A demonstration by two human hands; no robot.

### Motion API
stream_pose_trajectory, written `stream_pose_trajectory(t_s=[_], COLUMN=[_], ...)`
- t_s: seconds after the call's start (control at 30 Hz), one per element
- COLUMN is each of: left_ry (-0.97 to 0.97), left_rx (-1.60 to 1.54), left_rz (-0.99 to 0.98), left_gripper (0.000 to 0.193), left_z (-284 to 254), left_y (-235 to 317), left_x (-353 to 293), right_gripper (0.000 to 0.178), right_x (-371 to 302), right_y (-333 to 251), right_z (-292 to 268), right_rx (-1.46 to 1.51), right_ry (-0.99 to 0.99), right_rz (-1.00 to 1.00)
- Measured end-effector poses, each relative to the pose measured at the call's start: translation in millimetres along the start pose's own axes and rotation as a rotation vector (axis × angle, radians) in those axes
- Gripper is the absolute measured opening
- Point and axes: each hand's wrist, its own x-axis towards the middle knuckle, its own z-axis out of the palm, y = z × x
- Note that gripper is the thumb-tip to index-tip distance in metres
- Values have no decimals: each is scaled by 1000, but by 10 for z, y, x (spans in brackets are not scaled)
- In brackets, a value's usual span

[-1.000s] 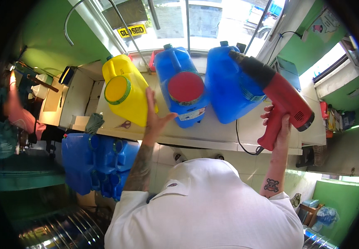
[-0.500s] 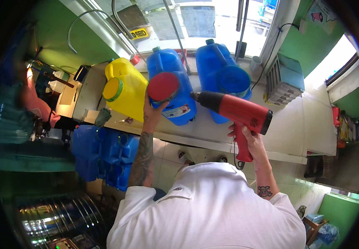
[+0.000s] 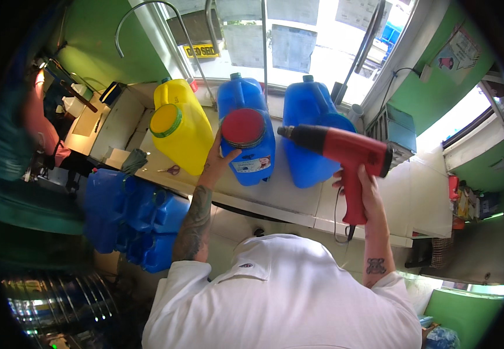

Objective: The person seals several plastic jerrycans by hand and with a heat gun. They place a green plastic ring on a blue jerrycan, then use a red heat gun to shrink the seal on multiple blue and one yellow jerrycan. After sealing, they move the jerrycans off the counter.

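My right hand [image 3: 371,192] is wrapped round the handle of a red heat gun [image 3: 351,152]. Its black nozzle points left toward the red cap [image 3: 243,127] of the middle blue water jug [image 3: 256,156], a short gap apart. Against the left side of that cap's neck, my left hand [image 3: 219,159] grips the jug with fingers and thumb. A yellow water jug [image 3: 189,131] with a yellow cap lies tilted to the left. Another blue jug [image 3: 305,148] is on the right, its large cap partly hidden behind the heat gun.
The jugs rest on a white tiled counter [image 3: 287,203] below a bright window. Red-handled scissors [image 3: 173,170] lie near its front edge. Several blue jugs [image 3: 141,215] are stacked at lower left. Curved metal pipes [image 3: 265,52] rise behind. A person [image 3: 42,125] is at far left.
The view has shifted, so the jugs appear slightly lower. The heat gun's nozzle has come slightly nearer the red cap in the picture. Both hands keep their holds.
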Motion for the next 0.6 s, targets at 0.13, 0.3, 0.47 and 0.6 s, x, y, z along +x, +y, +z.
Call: stream_pose_trajectory(t_s=[0.13, 0.3, 0.47, 0.6], left_ry=[-15, -24, 22, 138], left_rx=[-22, -106, -54, -211], left_rz=[86, 60, 43, 35], left_gripper=[94, 93, 92, 84], left_z=[-9, -8, -25, -272], left_y=[-13, -54, -142, -195], left_x=[-7, 20, -21, 20], right_gripper=[60, 59, 56, 54], right_x=[494, 969, 1037, 742], right_y=[-267, -568, -764, -878], right_z=[289, 848, 1340, 1330], right_rx=[-171, -376, -550, -638], right_ry=[-16, -103, -258, -384], right_rz=[-21, -2, -50, -34])
